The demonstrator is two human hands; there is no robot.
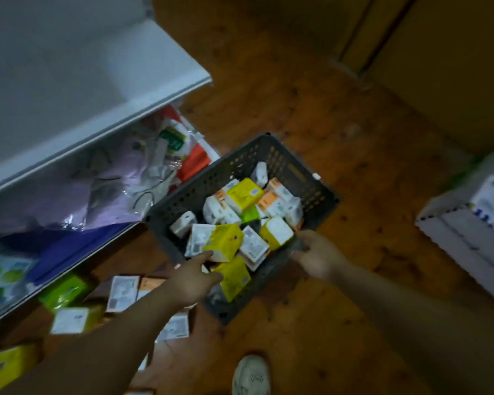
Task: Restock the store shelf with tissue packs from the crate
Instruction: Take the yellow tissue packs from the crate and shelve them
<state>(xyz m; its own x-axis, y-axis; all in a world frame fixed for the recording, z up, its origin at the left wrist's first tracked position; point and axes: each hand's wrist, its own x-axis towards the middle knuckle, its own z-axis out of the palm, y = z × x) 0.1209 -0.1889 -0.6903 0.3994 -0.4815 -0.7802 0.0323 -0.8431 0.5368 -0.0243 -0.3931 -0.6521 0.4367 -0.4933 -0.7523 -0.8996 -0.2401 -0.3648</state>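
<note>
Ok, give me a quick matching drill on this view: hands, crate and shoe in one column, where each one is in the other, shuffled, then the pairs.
1 left hand
2 right hand
3 crate
4 white shoe

A on the floor, at the picture's bottom edge
B at the crate's near right rim
C on the floor beside the shelf, holding tissue packs
D reaching into the crate, fingertips at a yellow pack

Pairs: 1-D, 2-B, 3-C, 4-A
</note>
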